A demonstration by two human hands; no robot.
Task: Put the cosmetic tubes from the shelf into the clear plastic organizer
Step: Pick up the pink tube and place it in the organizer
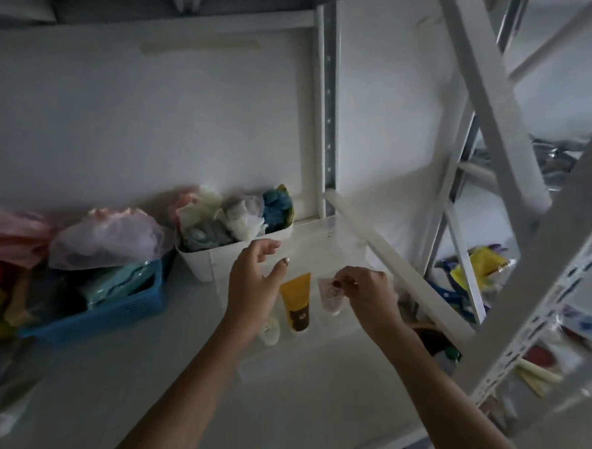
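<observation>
A clear plastic organizer [323,243] stands on the white shelf, right of centre. Inside it a yellow tube with a brown cap [296,300] stands cap down. To its right is a pale pink tube [329,298], and my right hand [366,289] pinches its top end. A small white tube [271,330] shows low at the left, partly hidden by my left wrist. My left hand [253,281] hovers over the organizer's left side with fingers spread, holding nothing.
A white bin [221,259] of crumpled bags stands just left of the organizer. A blue basket [97,313] with plastic bags sits further left. A diagonal white shelf brace [392,264] crosses close on the right, with more items on a lower rack [478,266] beyond.
</observation>
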